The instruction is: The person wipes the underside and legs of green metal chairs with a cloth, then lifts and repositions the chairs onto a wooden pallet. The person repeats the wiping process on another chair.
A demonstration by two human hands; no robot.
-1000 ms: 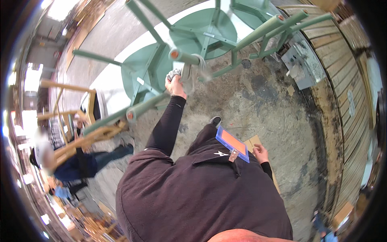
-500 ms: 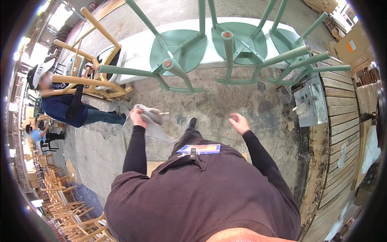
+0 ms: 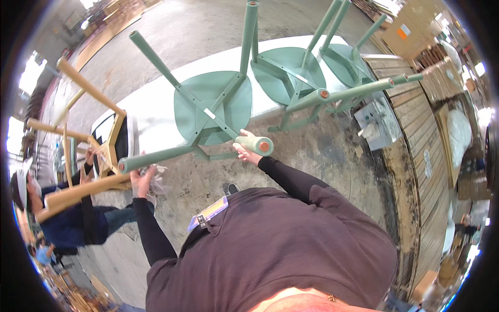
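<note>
An upside-down green chair [image 3: 213,106] rests with its seat on the white-topped bench [image 3: 156,125], legs pointing up and toward me. My right hand [image 3: 248,150] is wrapped around its near right leg, close to the tip. At the near left leg, my left hand [image 3: 142,182] is closed on a crumpled grey cloth [image 3: 157,179]. That hand sits against the underside of the leg; how far its fingers go round is partly hidden. Two more green chairs, a middle one [image 3: 283,73] and a far one [image 3: 345,62], stand inverted along the bench to the right.
On the left a co-worker [image 3: 73,223] handles an upturned wooden chair [image 3: 112,140] whose legs reach close to my left hand. A grey metal box [image 3: 378,125] and a slatted wooden platform [image 3: 416,171] lie to the right. Cardboard boxes [image 3: 408,31] are stacked behind.
I have moved closer to the bench and turned left. Both hands have come up to the nearest green chair's legs; the right hand, free before, has taken hold of one. The cloth remains in my left.
</note>
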